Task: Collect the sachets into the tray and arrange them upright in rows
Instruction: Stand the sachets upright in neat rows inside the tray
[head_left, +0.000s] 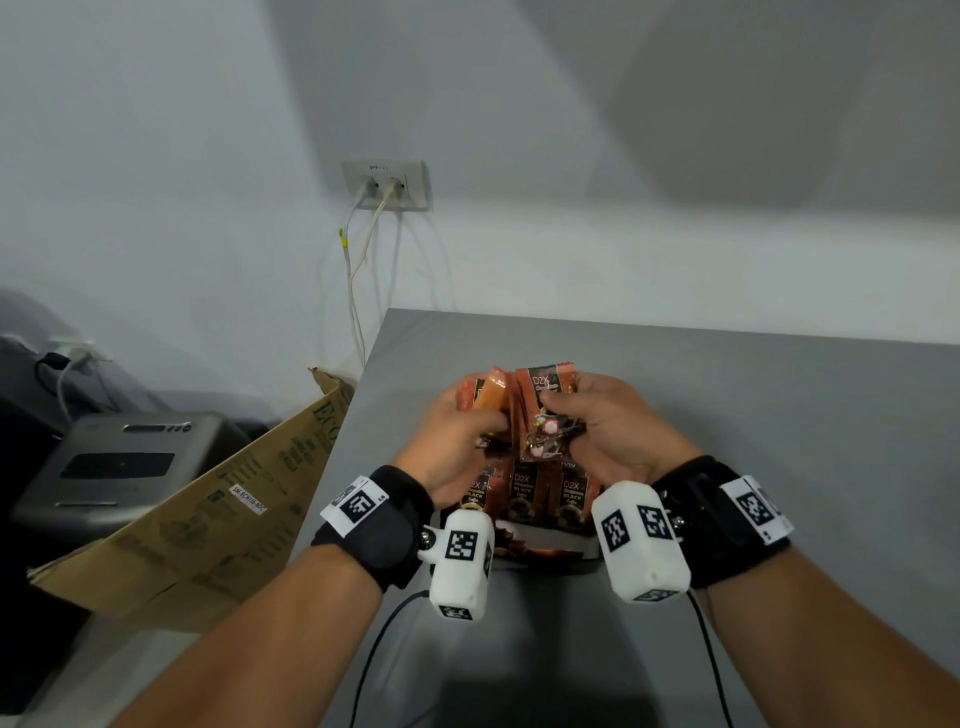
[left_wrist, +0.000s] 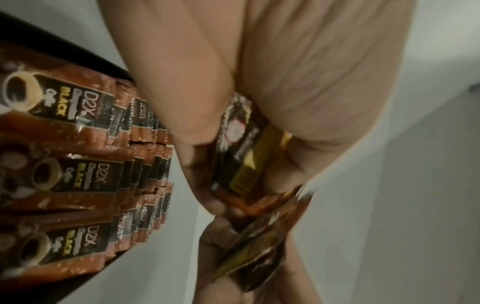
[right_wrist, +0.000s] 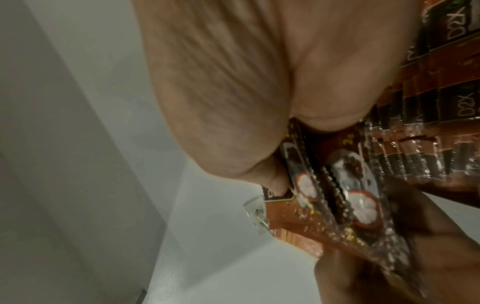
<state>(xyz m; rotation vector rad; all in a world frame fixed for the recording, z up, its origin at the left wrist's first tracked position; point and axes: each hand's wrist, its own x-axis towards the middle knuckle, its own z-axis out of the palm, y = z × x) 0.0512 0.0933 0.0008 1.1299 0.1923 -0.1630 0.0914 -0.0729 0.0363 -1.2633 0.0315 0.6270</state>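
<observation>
1. Sachets (head_left: 540, 410), a fanned orange-brown bunch, are held in the air above the tray (head_left: 540, 553), gripped from both sides.
2. Left hand (head_left: 457, 441) curls its fingers and thumb around the bunch's left part; left wrist view shows the packets pinched in its palm.
3. Right hand (head_left: 618, 426) pinches the right part, thumb across a sachet's front.
4. Tray rests on the grey bench (head_left: 779, 467) near its front edge, with more sachets (head_left: 524, 493) standing upright in three rows.
5. Cardboard box (head_left: 208, 519) leans beside the bench's left edge.
</observation>
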